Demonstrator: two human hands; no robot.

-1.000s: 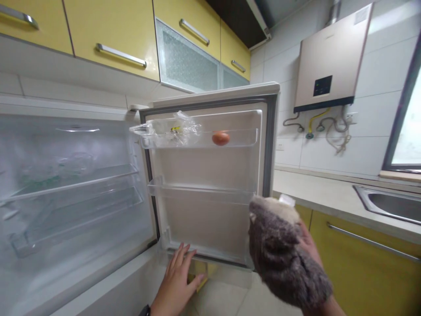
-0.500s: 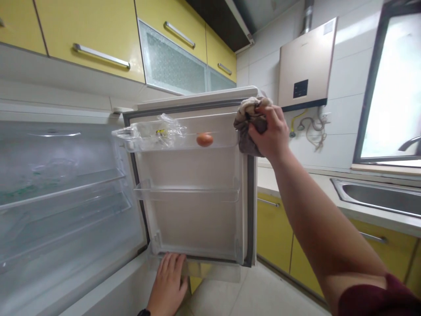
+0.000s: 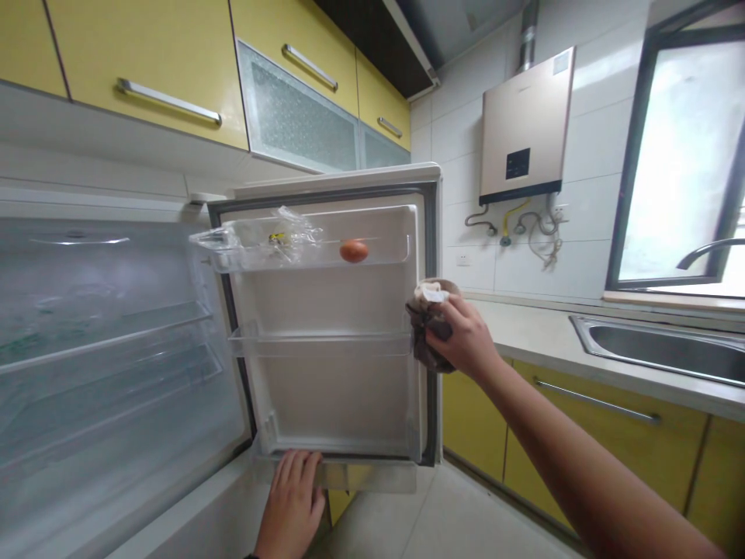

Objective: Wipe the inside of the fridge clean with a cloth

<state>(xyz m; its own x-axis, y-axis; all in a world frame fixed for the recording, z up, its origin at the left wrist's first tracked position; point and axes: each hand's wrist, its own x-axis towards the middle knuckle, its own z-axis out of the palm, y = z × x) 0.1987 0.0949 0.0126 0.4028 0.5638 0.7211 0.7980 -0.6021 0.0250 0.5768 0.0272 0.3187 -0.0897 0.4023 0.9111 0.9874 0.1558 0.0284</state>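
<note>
"Well, is the fridge door [image 3: 331, 299] open?"
"Yes; its bottom bin [image 3: 378, 475] meets the left hand [image 3: 294, 497], fingers together, grip unclear."
"And the right hand [image 3: 466, 334]?"
"Clutching a bunched grey-brown cloth [image 3: 431, 362] against the door's outer edge."
"Anything smaller?"
"A brown egg [image 3: 354, 250] in the top bin [image 3: 387, 250]."

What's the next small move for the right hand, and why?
Probably slide the grey cloth down along the gasket: the right hand holds it about mid-height at the fridge door's outer edge, and the gasket below is uncovered.
</note>
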